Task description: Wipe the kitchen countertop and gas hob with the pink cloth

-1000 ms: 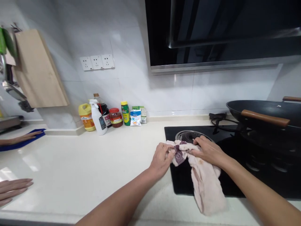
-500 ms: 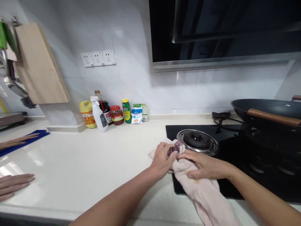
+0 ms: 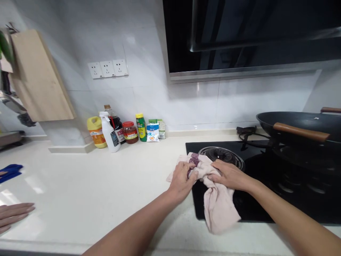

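A pale pink cloth (image 3: 220, 209) with a purple patch lies bunched over the left edge of the black glass hob (image 3: 255, 199), partly on the white counter. My left hand (image 3: 183, 177) grips its left part, fingers curled into the folds. On the right, my right hand (image 3: 230, 174) holds the cloth's upper part between thumb and fingers, close to the round burner (image 3: 226, 156). The cloth's loose end hangs toward the hob's front edge. Some fingertips are hidden in the fabric.
A wok (image 3: 301, 124) with wooden handles sits on the hob's right. Along the wall stand a white spray bottle (image 3: 110, 133), a red-lidded jar (image 3: 130, 133) and other containers. At far left, another person's hand (image 3: 16, 215) rests on the counter near a blue cloth (image 3: 10, 172).
My right hand has shifted up and slightly left, drawing the pink cloth's trailing end up onto the hob. The other person's blue cloth has moved left.
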The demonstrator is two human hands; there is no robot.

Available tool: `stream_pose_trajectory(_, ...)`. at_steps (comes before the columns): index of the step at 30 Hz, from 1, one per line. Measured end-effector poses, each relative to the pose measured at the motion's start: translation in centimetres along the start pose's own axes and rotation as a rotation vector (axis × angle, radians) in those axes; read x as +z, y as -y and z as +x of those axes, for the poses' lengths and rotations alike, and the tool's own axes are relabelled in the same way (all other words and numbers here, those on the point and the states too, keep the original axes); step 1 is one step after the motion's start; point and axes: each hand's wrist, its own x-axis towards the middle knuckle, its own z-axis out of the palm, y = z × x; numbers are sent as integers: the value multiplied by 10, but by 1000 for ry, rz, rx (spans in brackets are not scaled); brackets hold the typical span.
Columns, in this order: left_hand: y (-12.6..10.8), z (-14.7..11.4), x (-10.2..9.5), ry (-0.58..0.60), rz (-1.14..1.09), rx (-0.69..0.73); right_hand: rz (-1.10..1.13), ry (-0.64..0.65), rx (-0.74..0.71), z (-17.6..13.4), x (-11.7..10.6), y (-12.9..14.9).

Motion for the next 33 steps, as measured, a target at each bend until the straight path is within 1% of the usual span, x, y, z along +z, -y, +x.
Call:
stream_pose_trajectory(3, 0, 0, 0, 9, -3, 12, 100, 154, -154, -11, -9, 19)
stream_pose_trajectory(6, -1, 0, 0, 19, -30, 12, 193, 307, -272, -19, -16, 35)
stream_pose_trajectory(7, -1, 0, -1, 30, -41, 12, 217, 349, -288, -21, -17, 37)
stream_pose_trajectory(9, -2, 1, -2, 57, -50, 9, 255, 396, -274, -21, -17, 37)
stream_pose_trajectory(11, -3, 1, -2, 75, -45, 0, 280, 384, -241, -19, -15, 33)
stream_pose_trajectory(14, -3, 1, -2, 70, -37, -3, 282, 275, -215, -11, -8, 21)
stream_pose_trajectory(16, -3, 1, -2, 55, -33, 0, 240, 149, -152, -5, -2, 11)
stream_pose_trajectory(20, -3, 1, -3, 26, -29, 7, 82, -178, 120, 7, 12, -9)
stream_pose_trajectory(21, -3, 1, -3, 24, -29, 9, 61, -235, 168, 9, 14, -12)
stream_pose_trajectory(22, -3, 1, -3, 24, -30, 10, 58, -267, 186, 10, 16, -14)
stream_pose_trajectory(23, -3, 1, -4, 27, -33, 8, 72, -276, 171, 10, 17, -14)
stream_pose_trajectory(25, -4, 0, -4, 46, -42, -2, 140, -233, 62, 7, 15, -7)
stream_pose_trajectory(27, -4, -1, -5, 93, -38, -15, 240, -116, -84, 2, 11, 5)
stream_pose_trajectory(29, -5, -3, -7, 155, -22, -24, 341, 6, -180, -2, 7, 18)
stream_pose_trajectory(31, -5, -4, -9, 213, -9, -30, 428, 84, -212, -5, 5, 27)
stream_pose_trajectory(33, -6, -4, -11, 258, 8, -56, 488, 81, -180, -4, 7, 31)
